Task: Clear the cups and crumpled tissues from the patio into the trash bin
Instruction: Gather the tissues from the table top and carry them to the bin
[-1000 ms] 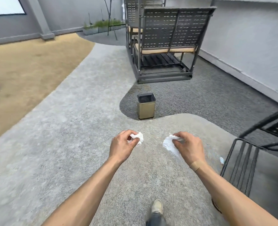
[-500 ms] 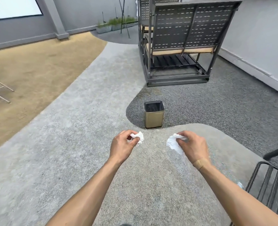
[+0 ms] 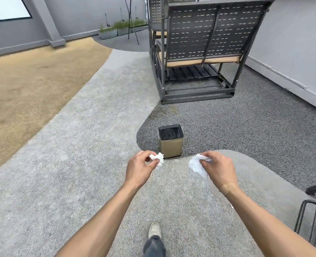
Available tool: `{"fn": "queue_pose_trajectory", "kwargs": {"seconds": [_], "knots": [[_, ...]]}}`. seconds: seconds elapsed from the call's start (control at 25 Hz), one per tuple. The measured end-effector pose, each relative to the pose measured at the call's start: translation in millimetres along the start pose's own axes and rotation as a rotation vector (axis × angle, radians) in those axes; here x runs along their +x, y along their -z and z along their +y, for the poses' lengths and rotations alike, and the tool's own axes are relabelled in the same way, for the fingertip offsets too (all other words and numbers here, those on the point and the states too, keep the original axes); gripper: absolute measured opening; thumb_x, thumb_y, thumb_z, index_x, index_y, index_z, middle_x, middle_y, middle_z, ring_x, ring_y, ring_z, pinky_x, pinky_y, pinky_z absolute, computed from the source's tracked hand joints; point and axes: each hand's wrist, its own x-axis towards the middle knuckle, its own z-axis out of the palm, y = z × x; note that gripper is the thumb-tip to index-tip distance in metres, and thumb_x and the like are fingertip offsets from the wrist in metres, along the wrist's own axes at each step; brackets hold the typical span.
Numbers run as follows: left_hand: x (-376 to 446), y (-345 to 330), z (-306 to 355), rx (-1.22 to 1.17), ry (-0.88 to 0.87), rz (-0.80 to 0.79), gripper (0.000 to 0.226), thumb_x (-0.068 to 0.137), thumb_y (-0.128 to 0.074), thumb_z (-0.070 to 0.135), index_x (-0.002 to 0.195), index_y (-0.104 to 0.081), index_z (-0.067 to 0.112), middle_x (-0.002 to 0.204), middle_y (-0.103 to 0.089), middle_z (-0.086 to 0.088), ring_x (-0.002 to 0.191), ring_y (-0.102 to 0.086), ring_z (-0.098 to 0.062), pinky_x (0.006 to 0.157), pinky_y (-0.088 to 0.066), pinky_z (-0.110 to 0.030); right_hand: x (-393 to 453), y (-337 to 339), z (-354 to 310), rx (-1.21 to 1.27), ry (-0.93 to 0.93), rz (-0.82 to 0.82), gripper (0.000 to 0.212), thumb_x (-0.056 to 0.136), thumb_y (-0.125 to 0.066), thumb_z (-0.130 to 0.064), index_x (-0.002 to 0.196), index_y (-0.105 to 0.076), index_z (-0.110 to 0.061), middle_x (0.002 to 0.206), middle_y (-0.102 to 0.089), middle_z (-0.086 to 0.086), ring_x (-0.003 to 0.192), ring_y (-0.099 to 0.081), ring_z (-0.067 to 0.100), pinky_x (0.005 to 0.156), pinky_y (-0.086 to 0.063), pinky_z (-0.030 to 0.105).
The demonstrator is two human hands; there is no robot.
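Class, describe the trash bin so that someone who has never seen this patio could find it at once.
Start at the big dark metal swing bench by the grey wall. On the dark gravel in front of it, at the edge of the pale paving, stands the trash bin. It is a small square gold box with a black liner, the only container on the ground.

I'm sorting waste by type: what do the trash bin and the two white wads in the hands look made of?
The trash bin looks like brushed metal in a dull gold tone, going by its smooth sheen, though coated plastic is possible; a black plastic liner crinkles inside. The wad in the left hand and the one in the right hand look like soft tissue paper: matte, white, creased and ragged-edged.
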Motion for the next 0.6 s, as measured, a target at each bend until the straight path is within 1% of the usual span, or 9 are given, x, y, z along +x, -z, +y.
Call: {"fn": "queue_pose_trajectory", "kwargs": {"seconds": [0.08, 0.36, 0.48, 0.6], "knots": [[40, -3, -6, -0.012, -0.009, -0.018, 0.014, 0.081, -0.075, 0.032, 0.094, -0.070, 0.036, 0.093, -0.064, 0.017, 0.083, -0.061, 0.001, 0.073, -0.048, -0.026, 37, -12, -6, -0.004, -0.006, 0.004, 0.012, 0.080, -0.069, -0.022, 0.091, -0.073, -0.024, 0.091, -0.073, -0.003, 0.073, -0.059, 0.014, 0.066, -0.047, 0.026], [175, 2, -18, 0.011, -0.009, -0.122, 0.019, 0.081, -0.075, 0.038, 0.096, -0.065, 0.040, 0.091, -0.066, 0.015, 0.080, -0.063, -0.003, 0.071, -0.052, -0.026, 160, -58, -30, -0.006, -0.045, 0.045, 0.009, 0.078, -0.070, -0.022, 0.085, -0.071, -0.028, 0.085, -0.072, -0.007, 0.068, -0.055, 0.009, 0.061, -0.037, 0.022], [225, 4, -21, 0.015, 0.009, -0.150, 0.019, 0.082, -0.073, 0.039, 0.099, -0.065, 0.037, 0.095, -0.067, 0.008, 0.083, -0.065, -0.009, 0.077, -0.054, -0.032, 203, -76, -39, -0.027, -0.045, 0.052, 0.010, 0.079, -0.071, -0.020, 0.088, -0.073, -0.023, 0.087, -0.073, -0.003, 0.071, -0.055, 0.010, 0.064, -0.038, 0.022], [270, -3, -24, 0.009, 0.027, -0.161, 0.020, 0.081, -0.074, 0.037, 0.100, -0.066, 0.036, 0.100, -0.069, 0.005, 0.085, -0.065, -0.010, 0.080, -0.055, -0.035, 244, -89, -41, -0.021, -0.045, 0.034, 0.008, 0.080, -0.069, -0.020, 0.086, -0.072, -0.024, 0.087, -0.072, -0.004, 0.073, -0.058, 0.013, 0.065, -0.043, 0.024]]}}
